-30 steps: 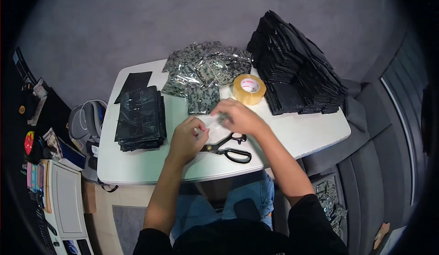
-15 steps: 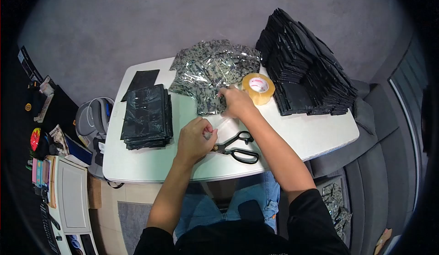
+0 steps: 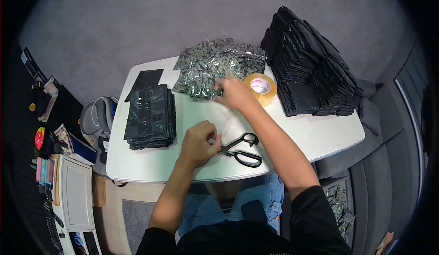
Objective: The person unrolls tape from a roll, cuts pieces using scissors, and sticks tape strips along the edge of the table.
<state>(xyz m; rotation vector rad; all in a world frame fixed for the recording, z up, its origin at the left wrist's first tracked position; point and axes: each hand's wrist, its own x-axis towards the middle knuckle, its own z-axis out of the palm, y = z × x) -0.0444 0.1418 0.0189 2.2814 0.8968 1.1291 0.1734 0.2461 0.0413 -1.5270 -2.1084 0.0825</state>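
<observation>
My right hand (image 3: 233,93) is at the near edge of a pile of shiny camouflage-print plastic packets (image 3: 206,67). Its thumb and fingers are closed on a camouflage-print packet (image 3: 201,90) at the front of the pile. My left hand (image 3: 200,141) is curled just left of the black-handled scissors (image 3: 247,159), its fingertips pinched together; whatever they hold is hidden. Between the hands lies a thin, whitish see-through sheet (image 3: 228,123). A roll of clear tape (image 3: 267,98) stands right beside my right hand.
A stack of black plastic packets (image 3: 148,115) sits at the left of the white table (image 3: 292,138), with a flat black packet (image 3: 147,80) behind. A tall heap of black packets (image 3: 311,67) fills the back right. A grey sofa (image 3: 350,156) stands at the right.
My right hand has moved slightly up with the front camouflage-print packet, which now lies against the pile. The whitish sheet shows more fully. My left hand stays beside the scissors.
</observation>
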